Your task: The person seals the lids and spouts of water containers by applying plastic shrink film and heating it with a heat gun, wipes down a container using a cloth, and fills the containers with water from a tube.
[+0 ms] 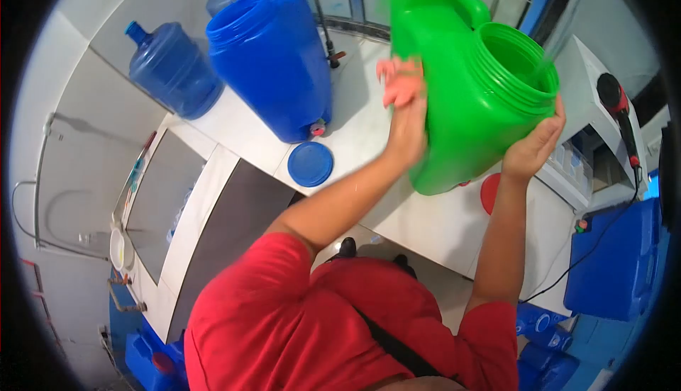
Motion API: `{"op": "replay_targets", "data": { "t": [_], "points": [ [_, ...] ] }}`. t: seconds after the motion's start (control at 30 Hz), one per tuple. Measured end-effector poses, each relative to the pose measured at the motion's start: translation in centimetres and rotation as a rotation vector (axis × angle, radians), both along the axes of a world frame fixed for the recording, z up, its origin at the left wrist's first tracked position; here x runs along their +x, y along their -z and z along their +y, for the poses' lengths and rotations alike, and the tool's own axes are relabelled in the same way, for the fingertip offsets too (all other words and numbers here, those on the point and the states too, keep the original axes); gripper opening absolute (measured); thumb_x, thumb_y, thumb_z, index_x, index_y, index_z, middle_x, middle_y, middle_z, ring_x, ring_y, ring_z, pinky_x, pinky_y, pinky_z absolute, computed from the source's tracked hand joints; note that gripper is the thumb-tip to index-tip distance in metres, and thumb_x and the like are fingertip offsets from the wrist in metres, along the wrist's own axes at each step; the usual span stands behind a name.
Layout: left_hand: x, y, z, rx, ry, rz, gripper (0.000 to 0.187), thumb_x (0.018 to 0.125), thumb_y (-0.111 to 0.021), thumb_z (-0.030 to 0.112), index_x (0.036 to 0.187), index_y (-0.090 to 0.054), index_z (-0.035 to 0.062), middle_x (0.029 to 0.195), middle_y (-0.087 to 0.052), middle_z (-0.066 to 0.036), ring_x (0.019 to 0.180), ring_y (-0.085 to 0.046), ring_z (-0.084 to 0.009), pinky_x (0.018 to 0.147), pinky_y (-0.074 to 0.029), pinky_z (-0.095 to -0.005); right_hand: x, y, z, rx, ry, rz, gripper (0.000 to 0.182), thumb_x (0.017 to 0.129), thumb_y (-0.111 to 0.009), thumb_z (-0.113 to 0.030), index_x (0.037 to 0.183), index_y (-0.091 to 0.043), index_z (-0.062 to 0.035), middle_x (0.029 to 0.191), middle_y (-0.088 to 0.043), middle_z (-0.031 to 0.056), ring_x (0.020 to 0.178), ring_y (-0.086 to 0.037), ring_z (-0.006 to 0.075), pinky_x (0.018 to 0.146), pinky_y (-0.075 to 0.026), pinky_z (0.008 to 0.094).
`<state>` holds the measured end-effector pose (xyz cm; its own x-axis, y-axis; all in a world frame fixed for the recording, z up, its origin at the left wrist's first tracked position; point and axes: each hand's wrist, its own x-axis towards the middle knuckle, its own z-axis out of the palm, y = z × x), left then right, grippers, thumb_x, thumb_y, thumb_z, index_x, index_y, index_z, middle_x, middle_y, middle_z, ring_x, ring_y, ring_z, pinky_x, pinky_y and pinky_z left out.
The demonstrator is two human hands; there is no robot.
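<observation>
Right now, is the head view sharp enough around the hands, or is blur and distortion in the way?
Head view: strong fisheye bending with dark corners; left hand and pink cloth smeared by motion; right hand on the green jug is sharper; even bright light, soft shadows.

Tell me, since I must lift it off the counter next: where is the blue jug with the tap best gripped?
Judging by its shape, grip the blue jug with two hands around its broad sides, just below the open threaded mouth, coming from the counter's front edge. Avoid the small tap low on its front, which sticks out.
</observation>
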<state>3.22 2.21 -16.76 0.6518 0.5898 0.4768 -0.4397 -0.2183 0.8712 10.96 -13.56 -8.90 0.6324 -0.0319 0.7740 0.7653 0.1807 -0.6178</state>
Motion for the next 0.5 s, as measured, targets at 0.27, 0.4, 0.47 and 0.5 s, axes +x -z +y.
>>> {"op": "replay_targets", "data": {
  "t": [0.27,0.4,0.47,0.5],
  "points": [
    [6.5,3.7,8.7,-0.431,0.169,0.063,0.058,0.106,-0.031,0.046,0.141,-0.046,0.0028,0.137,-0.052,-0.017,0.125,-0.050,-0.0280,0.107,-0.039,-0.0371,0.4,-0.1,-0.2,-0.010,0.081,-0.062,0.053,0.109,-0.033,-0.038,0.140,-0.045,0.0030,0.119,-0.058,0.0117,0.103,-0.058,0.0175,0.092,-0.046,0.0290],
    [-1.6,3.6,-2.3,-0.346,0.122,0.119,0.094,0.096,-0.035,0.072,0.158,-0.011,0.0052,0.158,-0.025,-0.016,0.135,-0.041,-0.0267,0.107,-0.038,-0.0344,0.5,0.1,-0.6,-0.038,0.114,-0.038,0.051,0.109,-0.034,-0.037,0.139,-0.049,0.0013,0.108,-0.061,0.0070,0.092,-0.055,0.0135,0.084,-0.045,0.0264],
    [-5.5,2.3,-7.8,-0.107,0.078,0.041,0.083,0.101,-0.038,0.053,0.159,-0.004,0.0032,0.162,-0.013,-0.017,0.146,-0.023,-0.0306,0.119,-0.017,-0.0400,0.6,0.0,-0.5,-0.031,0.133,-0.074,0.050,0.109,-0.035,-0.037,0.139,-0.050,0.0005,0.101,-0.060,0.0041,0.084,-0.051,0.0110,0.079,-0.043,0.0249],
    [-5.6,1.9,-8.3,0.001,0.065,-0.025,0.077,0.103,-0.037,0.045,0.159,-0.005,0.0028,0.161,-0.013,-0.017,0.147,-0.019,-0.0310,0.120,-0.011,-0.0415,0.8,0.0,-0.3,-0.025,0.133,-0.093,0.050,0.109,-0.034,-0.036,0.139,-0.050,0.0005,0.099,-0.059,0.0034,0.083,-0.050,0.0105,0.078,-0.043,0.0245]
  ]
}}
